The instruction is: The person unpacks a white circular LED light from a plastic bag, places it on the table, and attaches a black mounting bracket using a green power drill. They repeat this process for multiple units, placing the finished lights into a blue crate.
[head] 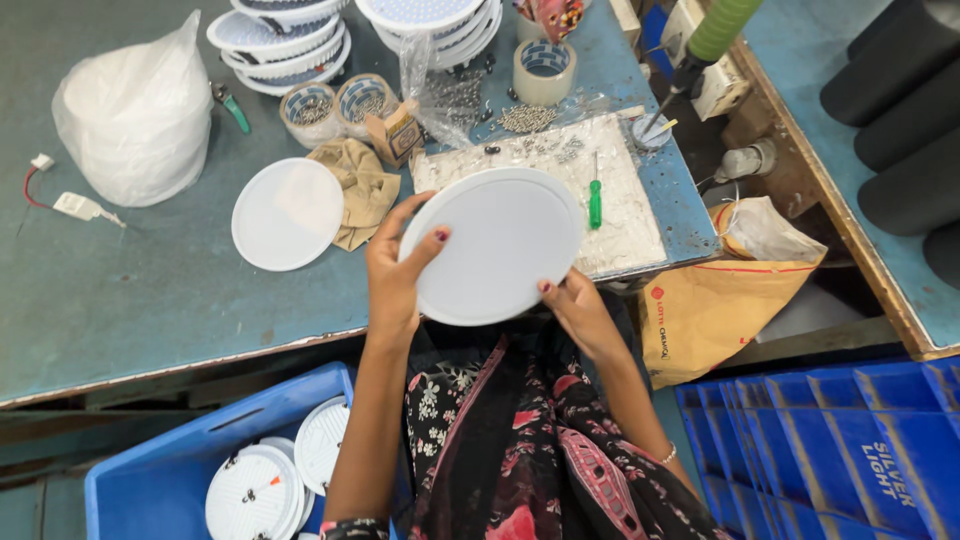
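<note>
Over the lap: disc (pixel 500 245), white and round, held tilted at the worktop (pixel 120 290) edge, flat face up toward the camera.
Left hand (pixel 395 270): grip closed on the disc's left rim, thumb across the face, fingers behind; likely steadies it for a look at the surface.
Right hand (pixel 580 310): grip closed on the lower right rim, thumb tip on the edge; the two-sided hold keeps the face unsmudged.
Second disc (pixel 287 214): lies flat on the worktop, just left of a tan cloth (pixel 360 185).
Mat (pixel 620 200): white, strewn with small screws; green screwdriver (pixel 595 200) rests on it, near the right hand's reach.
Stacks (pixel 285 40): white housings piled at the far edge, beside tape rolls (pixel 545 70) and a white bag (pixel 135 115).
Worktop: teal, worn, scuffed at the edge.
Crate (pixel 170 470): blue, below left, holding finished round units (pixel 255 495).
Room: workshop; more blue crates (pixel 850 440) at right.
</note>
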